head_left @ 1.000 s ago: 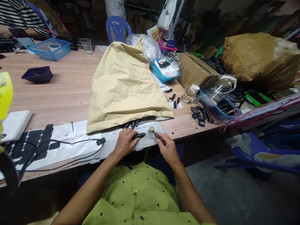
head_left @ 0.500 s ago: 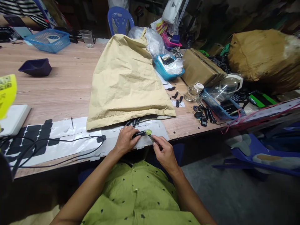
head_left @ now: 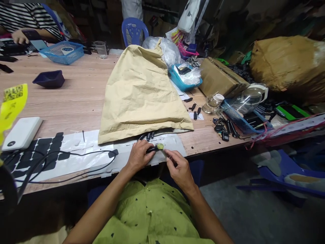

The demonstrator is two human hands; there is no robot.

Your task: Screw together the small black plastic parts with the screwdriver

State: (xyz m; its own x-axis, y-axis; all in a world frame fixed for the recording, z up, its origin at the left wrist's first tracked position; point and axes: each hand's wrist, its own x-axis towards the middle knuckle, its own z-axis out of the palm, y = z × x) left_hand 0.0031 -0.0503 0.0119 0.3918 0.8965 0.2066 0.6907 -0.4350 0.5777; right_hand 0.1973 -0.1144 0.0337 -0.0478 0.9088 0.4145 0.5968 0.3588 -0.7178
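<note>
Black piece seems clamped in left hand, tool in right hand; yellow label shows QR.

The sack looks matt — the tabletop wood-grained.

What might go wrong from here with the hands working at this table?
The left hand holds a black cylindrical piece near the edge of the table; a slip might send it to the floor. The right hand pinches a thin green-headed tool, its head at the piece's end; it could skid off. The beige cloth, if shifted, might scatter the small black parts at its hem.
</note>
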